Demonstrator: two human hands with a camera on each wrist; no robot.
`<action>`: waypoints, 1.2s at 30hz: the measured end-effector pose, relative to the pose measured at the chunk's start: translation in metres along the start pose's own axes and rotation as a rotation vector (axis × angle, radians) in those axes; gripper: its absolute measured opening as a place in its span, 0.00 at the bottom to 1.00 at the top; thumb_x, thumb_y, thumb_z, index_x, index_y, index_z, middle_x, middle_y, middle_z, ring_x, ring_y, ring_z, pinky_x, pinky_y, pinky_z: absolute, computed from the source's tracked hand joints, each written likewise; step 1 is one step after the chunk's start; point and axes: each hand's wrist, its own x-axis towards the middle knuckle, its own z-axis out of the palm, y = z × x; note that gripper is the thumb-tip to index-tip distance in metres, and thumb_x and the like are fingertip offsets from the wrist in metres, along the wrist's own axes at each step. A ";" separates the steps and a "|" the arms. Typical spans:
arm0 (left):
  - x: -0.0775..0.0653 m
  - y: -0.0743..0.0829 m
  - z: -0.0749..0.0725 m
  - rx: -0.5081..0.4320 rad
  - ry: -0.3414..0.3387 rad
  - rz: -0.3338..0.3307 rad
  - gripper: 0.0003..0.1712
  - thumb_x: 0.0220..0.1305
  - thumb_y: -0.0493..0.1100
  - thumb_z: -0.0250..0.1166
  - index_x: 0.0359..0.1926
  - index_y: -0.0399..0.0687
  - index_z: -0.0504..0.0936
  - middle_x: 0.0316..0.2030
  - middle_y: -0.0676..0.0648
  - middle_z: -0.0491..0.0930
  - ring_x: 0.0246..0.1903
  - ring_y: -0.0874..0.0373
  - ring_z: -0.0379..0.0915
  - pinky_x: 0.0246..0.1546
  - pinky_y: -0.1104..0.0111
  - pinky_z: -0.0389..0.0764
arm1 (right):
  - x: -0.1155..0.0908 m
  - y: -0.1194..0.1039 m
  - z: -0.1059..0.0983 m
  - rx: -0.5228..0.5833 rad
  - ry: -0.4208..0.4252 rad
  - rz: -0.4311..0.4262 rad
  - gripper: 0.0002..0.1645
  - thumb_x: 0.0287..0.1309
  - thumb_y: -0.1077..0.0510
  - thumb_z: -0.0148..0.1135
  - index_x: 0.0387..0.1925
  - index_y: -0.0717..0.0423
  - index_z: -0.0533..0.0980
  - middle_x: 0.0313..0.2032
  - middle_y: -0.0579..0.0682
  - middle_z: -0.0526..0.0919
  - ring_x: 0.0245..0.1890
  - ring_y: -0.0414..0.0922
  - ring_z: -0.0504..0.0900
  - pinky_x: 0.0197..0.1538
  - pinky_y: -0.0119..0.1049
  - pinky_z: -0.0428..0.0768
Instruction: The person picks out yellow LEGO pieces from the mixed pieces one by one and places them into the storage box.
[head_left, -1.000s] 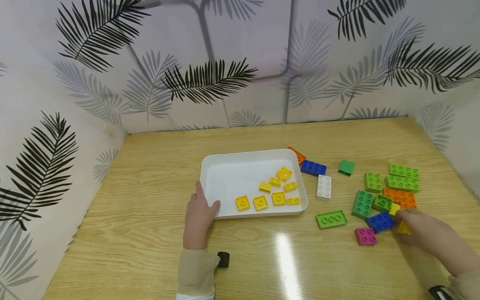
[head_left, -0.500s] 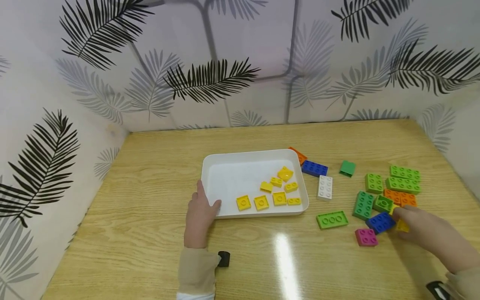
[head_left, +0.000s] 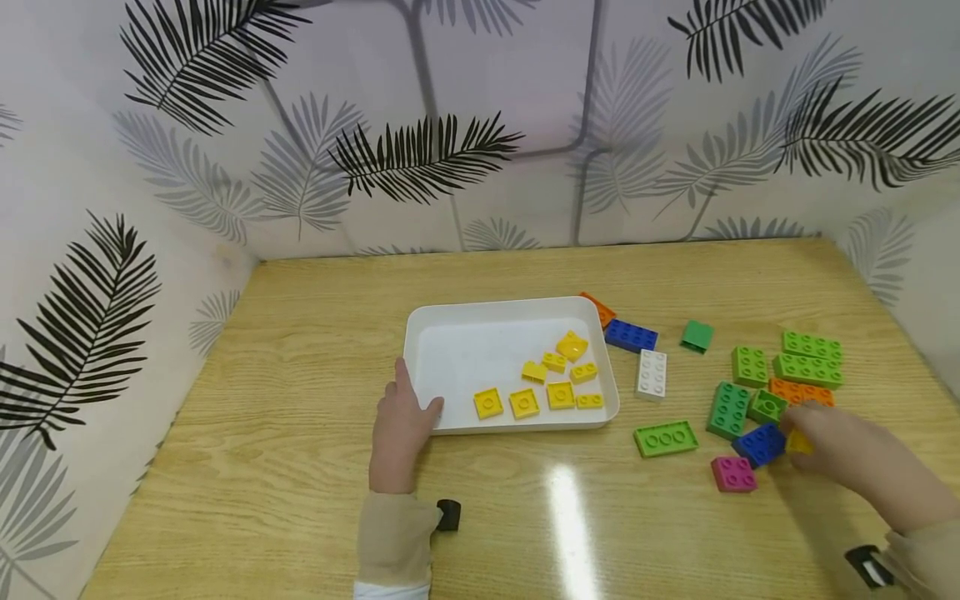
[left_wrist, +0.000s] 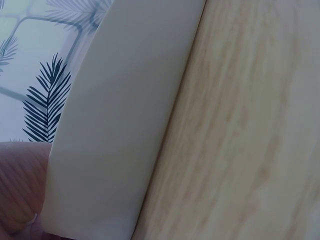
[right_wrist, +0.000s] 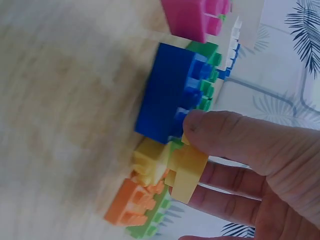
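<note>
In the head view, my left hand holds the front left corner of the white tray, thumb over the rim and index finger along the outer side. Several yellow bricks lie inside the tray. At the right, my right hand reaches down among loose bricks. The right wrist view shows its thumb and fingers pinching a tilted yellow brick. Another yellow brick rests on the table, between the blue brick and the orange brick; the right hand largely hides this spot from above.
Around the right hand lie a pink brick, a dark green brick and light green bricks. Closer to the tray are a flat green brick, a white brick and a blue brick. A patterned wall covering borders the table.
My right hand has shifted slightly up and left over the yellow bricks, hiding more of them. The left hand stays at the tray corner.
</note>
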 end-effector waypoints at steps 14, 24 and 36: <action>0.000 -0.001 0.000 -0.008 -0.011 -0.011 0.47 0.56 0.50 0.56 0.68 0.40 0.38 0.59 0.28 0.61 0.54 0.35 0.62 0.54 0.47 0.69 | 0.029 -0.032 -0.021 0.013 0.011 -0.044 0.17 0.37 0.60 0.67 0.33 0.59 0.73 0.31 0.51 0.76 0.27 0.42 0.73 0.29 0.39 0.76; -0.001 0.000 -0.001 -0.009 -0.007 -0.007 0.47 0.56 0.50 0.56 0.68 0.40 0.39 0.59 0.28 0.61 0.54 0.34 0.62 0.53 0.46 0.69 | 0.057 -0.068 -0.033 0.001 -0.008 -0.086 0.16 0.40 0.59 0.66 0.35 0.57 0.73 0.33 0.51 0.77 0.29 0.41 0.74 0.29 0.38 0.76; 0.001 -0.001 -0.001 -0.012 -0.005 -0.009 0.48 0.56 0.50 0.56 0.68 0.41 0.38 0.59 0.29 0.61 0.54 0.34 0.62 0.54 0.46 0.69 | 0.081 -0.100 -0.047 0.013 -0.029 -0.107 0.17 0.43 0.57 0.65 0.38 0.56 0.74 0.36 0.52 0.76 0.28 0.40 0.72 0.29 0.37 0.76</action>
